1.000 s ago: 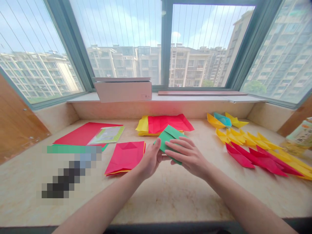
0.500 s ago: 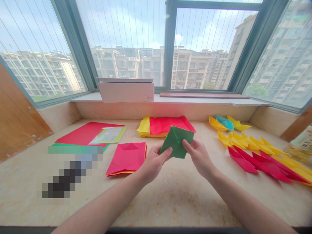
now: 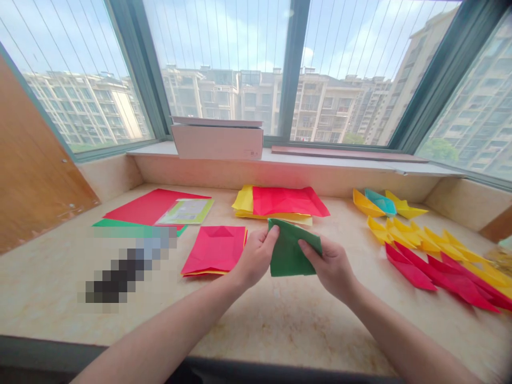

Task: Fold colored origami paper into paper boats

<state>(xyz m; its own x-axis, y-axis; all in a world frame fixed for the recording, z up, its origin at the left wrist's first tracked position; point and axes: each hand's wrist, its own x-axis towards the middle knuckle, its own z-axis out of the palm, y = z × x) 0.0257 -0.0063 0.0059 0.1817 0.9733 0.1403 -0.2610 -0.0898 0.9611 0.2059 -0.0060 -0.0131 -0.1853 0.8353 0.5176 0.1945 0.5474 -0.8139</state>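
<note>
Between my two hands is a folded piece of green paper (image 3: 292,253), held up above the counter. My left hand (image 3: 258,256) pinches its upper left corner, thumb on the near face. On the right edge, my right hand (image 3: 330,261) grips it with the thumb pressed on the front and the fingers behind. Just left of my left hand lies a stack of folded red and yellow paper (image 3: 216,248). Behind the green paper, red sheets (image 3: 290,200) rest on yellow ones (image 3: 243,200).
Folded paper boats stand at the right: yellow (image 3: 408,232), red (image 3: 444,274) and one blue (image 3: 380,201). At left lie a red sheet (image 3: 140,208) and a clear-and-green packet (image 3: 200,212), beside a blurred-out object (image 3: 120,272). A white box (image 3: 218,141) sits on the windowsill.
The green paper has turned from a tilted diamond to a more level square. My left hand has shifted up to its top corner, and the right hand has moved to its right edge.
</note>
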